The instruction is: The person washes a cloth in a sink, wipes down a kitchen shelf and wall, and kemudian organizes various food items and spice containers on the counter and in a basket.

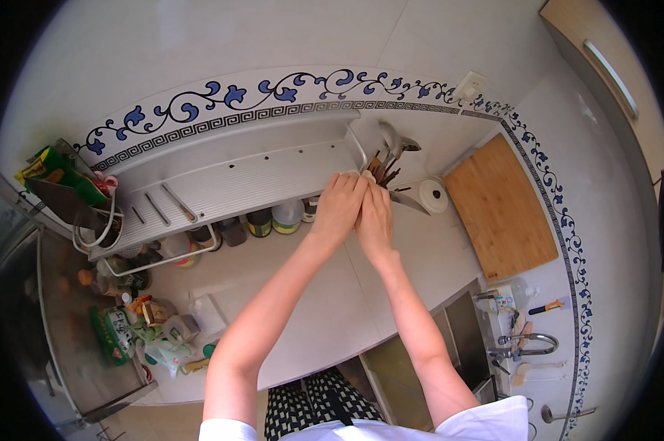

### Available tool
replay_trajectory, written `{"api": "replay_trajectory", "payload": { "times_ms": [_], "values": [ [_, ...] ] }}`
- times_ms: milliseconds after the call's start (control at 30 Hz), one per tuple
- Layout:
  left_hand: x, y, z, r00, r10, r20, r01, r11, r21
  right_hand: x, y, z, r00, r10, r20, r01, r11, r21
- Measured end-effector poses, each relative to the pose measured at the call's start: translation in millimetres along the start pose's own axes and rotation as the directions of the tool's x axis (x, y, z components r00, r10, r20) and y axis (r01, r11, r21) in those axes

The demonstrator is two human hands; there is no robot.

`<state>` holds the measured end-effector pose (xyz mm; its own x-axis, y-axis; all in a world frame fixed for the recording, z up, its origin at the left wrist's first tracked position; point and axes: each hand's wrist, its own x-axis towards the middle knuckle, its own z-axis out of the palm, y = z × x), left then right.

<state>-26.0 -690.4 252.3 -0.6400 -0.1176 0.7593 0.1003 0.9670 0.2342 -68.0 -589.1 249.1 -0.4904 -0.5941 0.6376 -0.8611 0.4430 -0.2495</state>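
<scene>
Both my arms reach forward to the right end of a ribbed metal wall shelf (pixel 266 182). My left hand (pixel 340 204) and my right hand (pixel 375 215) meet side by side there, backs facing the camera and fingers bent forward. Small pale rounded pieces show at the fingertips; what they belong to is hidden by the hands. Just beyond my right hand, metal ladles (pixel 390 138), chopsticks (pixel 390 175) and other utensils stand together. A knife blade (pixel 412 203) points out to the right of that hand.
Jars (pixel 288 216) line the wall under the shelf. A white lidded pot (pixel 433 195) and a wooden cutting board (pixel 503 209) are at the right, beyond them a sink (pixel 467 342) with a faucet (pixel 530 344). Food packages (pixel 111 333) crowd the counter's left end.
</scene>
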Motion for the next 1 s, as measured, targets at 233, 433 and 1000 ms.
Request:
{"api": "replay_trajectory", "payload": {
  "times_ms": [233,433,1000],
  "values": [
    [-7.4,-15.4,-11.8,0.976,-0.103,0.193,0.136,0.977,-0.166,4.3,-8.0,15.5,0.989,0.111,0.100,-0.121,0.987,0.104],
    [-35.7,-30.8,-58.7,0.994,-0.084,0.076,0.088,0.995,-0.047,-4.7,-51.3,39.8,0.999,-0.032,0.008,0.030,0.976,0.216],
    [46.9,-60.6,-15.8,0.956,-0.137,0.259,0.200,0.952,-0.233,57.4,-18.2,38.9,0.994,0.039,0.104,-0.043,0.998,0.037]
  ]
}}
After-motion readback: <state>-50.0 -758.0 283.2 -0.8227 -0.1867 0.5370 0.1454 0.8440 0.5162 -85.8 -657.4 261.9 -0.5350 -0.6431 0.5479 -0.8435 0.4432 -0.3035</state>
